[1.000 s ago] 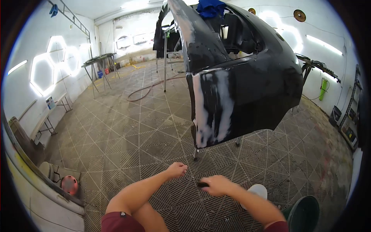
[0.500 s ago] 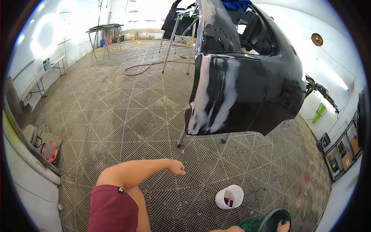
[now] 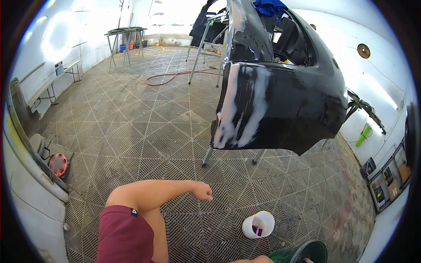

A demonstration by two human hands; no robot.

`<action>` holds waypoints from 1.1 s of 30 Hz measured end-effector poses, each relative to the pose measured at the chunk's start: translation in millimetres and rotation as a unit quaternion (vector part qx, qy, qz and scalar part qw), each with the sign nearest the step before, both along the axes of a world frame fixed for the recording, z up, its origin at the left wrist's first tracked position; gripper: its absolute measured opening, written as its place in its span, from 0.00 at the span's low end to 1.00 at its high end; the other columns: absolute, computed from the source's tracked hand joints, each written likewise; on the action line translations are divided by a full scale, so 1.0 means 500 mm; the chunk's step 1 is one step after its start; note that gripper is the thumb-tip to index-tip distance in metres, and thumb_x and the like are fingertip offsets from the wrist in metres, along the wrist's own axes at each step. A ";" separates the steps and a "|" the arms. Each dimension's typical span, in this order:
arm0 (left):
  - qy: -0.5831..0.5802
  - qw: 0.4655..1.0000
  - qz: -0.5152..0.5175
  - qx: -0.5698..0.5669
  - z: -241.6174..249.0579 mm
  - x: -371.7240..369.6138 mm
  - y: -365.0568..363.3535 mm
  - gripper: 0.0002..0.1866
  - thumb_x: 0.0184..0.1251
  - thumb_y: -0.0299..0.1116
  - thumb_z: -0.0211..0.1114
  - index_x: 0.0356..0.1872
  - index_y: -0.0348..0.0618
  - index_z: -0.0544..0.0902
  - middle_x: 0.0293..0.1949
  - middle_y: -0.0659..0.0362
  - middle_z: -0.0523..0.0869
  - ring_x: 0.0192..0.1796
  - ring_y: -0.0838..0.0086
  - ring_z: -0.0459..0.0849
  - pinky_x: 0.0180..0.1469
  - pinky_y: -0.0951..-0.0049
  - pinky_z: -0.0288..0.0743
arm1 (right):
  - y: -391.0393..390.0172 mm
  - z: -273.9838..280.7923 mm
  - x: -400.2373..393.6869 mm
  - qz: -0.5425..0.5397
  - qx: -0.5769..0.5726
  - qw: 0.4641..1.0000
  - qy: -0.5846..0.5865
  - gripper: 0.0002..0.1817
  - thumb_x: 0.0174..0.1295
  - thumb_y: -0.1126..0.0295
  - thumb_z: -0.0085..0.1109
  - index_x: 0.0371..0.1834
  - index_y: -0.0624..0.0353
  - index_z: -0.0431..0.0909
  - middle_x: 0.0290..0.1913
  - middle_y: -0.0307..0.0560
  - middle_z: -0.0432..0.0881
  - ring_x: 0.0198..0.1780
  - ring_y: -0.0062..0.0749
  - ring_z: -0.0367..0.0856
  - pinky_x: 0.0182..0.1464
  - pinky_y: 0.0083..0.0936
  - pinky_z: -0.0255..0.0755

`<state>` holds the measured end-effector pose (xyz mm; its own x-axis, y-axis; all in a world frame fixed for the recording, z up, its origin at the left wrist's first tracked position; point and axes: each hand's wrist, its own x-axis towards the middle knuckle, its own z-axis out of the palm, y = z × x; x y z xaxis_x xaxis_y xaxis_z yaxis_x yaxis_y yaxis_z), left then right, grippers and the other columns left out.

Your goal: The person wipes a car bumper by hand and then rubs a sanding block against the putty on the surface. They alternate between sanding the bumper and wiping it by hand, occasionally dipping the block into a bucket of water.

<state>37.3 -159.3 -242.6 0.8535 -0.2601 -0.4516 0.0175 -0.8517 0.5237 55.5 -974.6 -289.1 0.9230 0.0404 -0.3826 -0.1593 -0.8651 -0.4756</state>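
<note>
My left hand is held out over the floor in a closed fist, and nothing shows in its fingers. Low at the right, my right hand reaches into a dark green bucket. Only a sliver of that hand shows inside the rim; its fingers, and anything in them, are hidden. Near the bucket stands a white pail with a pink-handled item and something dark inside. Ahead is a black car body panel with pale, smeared patches down its left part, raised on stands.
A grey stepladder stands behind the panel. A red hose loops over the ridged tile floor. At the left are a bench and a round reddish object. Shelving lines the right wall.
My right hand has gone deeper into the green bucket, so less of it shows. My left fist stays nearly in place. The whole view has shifted slightly.
</note>
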 end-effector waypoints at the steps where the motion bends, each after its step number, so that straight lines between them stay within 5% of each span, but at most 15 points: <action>1: -0.010 1.000 0.017 -0.020 -0.013 0.006 -0.001 0.27 0.78 0.53 0.62 0.58 0.38 0.87 0.53 0.48 0.91 0.56 0.56 0.88 0.59 0.53 0.79 | 0.067 0.113 -0.027 0.062 -0.063 0.996 -0.013 0.29 0.82 0.54 0.43 0.72 0.66 0.76 0.72 0.62 0.77 0.72 0.57 0.74 0.76 0.39 0.66; 4: -0.030 0.993 0.066 -0.098 0.024 0.032 -0.022 0.25 0.77 0.53 0.63 0.55 0.38 0.87 0.49 0.50 0.91 0.52 0.61 0.87 0.56 0.55 0.80 | 0.290 0.374 -0.065 0.224 -0.190 0.954 -0.067 0.28 0.82 0.55 0.42 0.71 0.67 0.77 0.70 0.62 0.78 0.70 0.53 0.77 0.75 0.36 0.67; 6: -0.021 0.937 0.225 -0.265 0.045 0.051 -0.041 0.27 0.77 0.54 0.63 0.59 0.38 0.84 0.48 0.52 0.89 0.50 0.62 0.86 0.55 0.55 0.82 | 0.356 0.410 -0.008 0.311 -0.121 0.930 -0.153 0.24 0.59 0.66 0.71 0.58 0.64 0.81 0.52 0.61 0.88 0.54 0.61 0.86 0.58 0.46 0.79; 8: 0.006 0.838 0.360 -0.411 0.114 0.060 -0.059 0.26 0.81 0.54 0.58 0.57 0.38 0.82 0.50 0.50 0.86 0.52 0.59 0.85 0.58 0.54 0.83 | 0.533 0.497 0.013 0.405 -0.101 0.895 -0.155 0.24 0.58 0.65 0.72 0.58 0.59 0.83 0.50 0.56 0.89 0.53 0.59 0.87 0.58 0.44 0.80; 11: -0.008 0.751 0.403 -0.523 0.210 0.048 -0.063 0.25 0.86 0.51 0.51 0.55 0.35 0.80 0.52 0.47 0.84 0.55 0.56 0.85 0.62 0.53 0.83 | 0.822 0.664 0.035 0.549 -0.030 0.820 -0.160 0.22 0.65 0.64 0.67 0.62 0.57 0.80 0.57 0.56 0.86 0.58 0.56 0.85 0.60 0.44 0.79; 15: -0.042 0.648 0.411 -0.640 0.310 -0.032 -0.078 0.21 0.88 0.43 0.48 0.53 0.31 0.78 0.52 0.43 0.84 0.57 0.54 0.85 0.63 0.51 0.83 | 1.095 0.846 0.029 0.530 0.112 0.707 -0.455 0.22 0.61 0.68 0.69 0.57 0.63 0.81 0.50 0.58 0.88 0.50 0.53 0.88 0.57 0.37 0.80; 16: -0.044 0.647 0.413 -0.639 0.321 -0.047 -0.069 0.21 0.88 0.43 0.48 0.53 0.31 0.78 0.52 0.43 0.84 0.57 0.54 0.85 0.63 0.51 0.83 | 1.129 0.878 0.009 0.480 0.161 0.738 -0.446 0.22 0.58 0.70 0.71 0.55 0.65 0.81 0.46 0.58 0.88 0.46 0.52 0.89 0.54 0.33 0.80; 18: -0.071 0.639 0.389 -0.660 0.333 -0.073 -0.058 0.18 0.87 0.38 0.47 0.52 0.31 0.78 0.51 0.43 0.84 0.56 0.54 0.86 0.63 0.52 0.83 | 1.150 0.878 0.020 0.467 0.202 0.709 -0.488 0.21 0.57 0.71 0.70 0.54 0.65 0.81 0.44 0.58 0.88 0.45 0.51 0.89 0.53 0.33 0.79; 20: -0.066 0.640 0.381 -0.664 0.346 -0.103 -0.041 0.15 0.85 0.35 0.49 0.52 0.32 0.78 0.51 0.45 0.84 0.55 0.56 0.87 0.62 0.54 0.84 | 1.144 0.850 -0.017 0.493 0.129 0.744 -0.433 0.20 0.58 0.71 0.69 0.53 0.65 0.81 0.43 0.58 0.88 0.46 0.52 0.90 0.53 0.33 0.80; 23: -0.156 0.709 0.393 -0.564 0.322 -0.118 -0.009 0.17 0.82 0.38 0.57 0.58 0.35 0.77 0.57 0.46 0.84 0.60 0.58 0.84 0.65 0.54 0.81 | 1.160 0.661 0.015 0.548 -0.027 0.821 -0.156 0.24 0.59 0.65 0.70 0.59 0.60 0.82 0.49 0.59 0.89 0.52 0.52 0.89 0.57 0.44 0.80; 24: -0.155 0.709 0.389 -0.568 0.308 -0.117 0.007 0.17 0.82 0.38 0.57 0.58 0.35 0.77 0.57 0.46 0.84 0.60 0.58 0.84 0.65 0.54 0.81 | 1.182 0.545 0.047 0.597 -0.059 0.795 -0.094 0.25 0.61 0.61 0.69 0.61 0.57 0.81 0.52 0.60 0.88 0.55 0.53 0.87 0.59 0.47 0.79; 26: -0.395 0.714 0.238 -0.527 0.291 -0.116 0.031 0.33 0.77 0.47 0.65 0.73 0.35 0.68 0.67 0.43 0.77 0.71 0.55 0.76 0.70 0.50 0.75 | 1.205 0.286 0.075 0.636 -0.064 0.767 -0.051 0.24 0.63 0.61 0.68 0.61 0.57 0.80 0.52 0.57 0.88 0.55 0.54 0.87 0.58 0.46 0.79; 28: -0.441 0.752 0.205 -0.445 0.358 -0.151 0.019 0.43 0.72 0.50 0.70 0.77 0.34 0.61 0.71 0.42 0.73 0.75 0.54 0.70 0.73 0.49 0.72 | 1.213 0.142 0.050 0.657 -0.169 0.732 0.057 0.23 0.62 0.64 0.67 0.61 0.57 0.80 0.51 0.59 0.88 0.55 0.57 0.86 0.56 0.49 0.78; 30: -0.483 0.780 0.174 -0.359 0.417 -0.164 0.004 0.54 0.67 0.53 0.75 0.82 0.33 0.54 0.75 0.40 0.69 0.79 0.52 0.65 0.75 0.49 0.69 | 1.200 0.069 0.029 0.705 -0.179 0.675 0.126 0.28 0.61 0.63 0.71 0.65 0.57 0.79 0.53 0.57 0.88 0.58 0.54 0.85 0.60 0.47 0.77; 33: -0.537 0.790 0.193 -0.224 0.468 -0.125 -0.010 0.65 0.56 0.55 0.82 0.83 0.31 0.50 0.76 0.36 0.65 0.79 0.49 0.66 0.76 0.50 0.68 | 1.194 0.039 0.007 0.699 -0.149 0.679 0.170 0.30 0.61 0.61 0.73 0.67 0.57 0.78 0.55 0.56 0.88 0.59 0.52 0.85 0.60 0.47 0.76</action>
<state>-25.3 -164.5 -8.5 0.7367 0.1842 0.6506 -0.4287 -0.6169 0.6600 59.1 -377.5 -269.5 -0.0801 0.6602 -0.7468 0.8591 -0.3342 -0.3876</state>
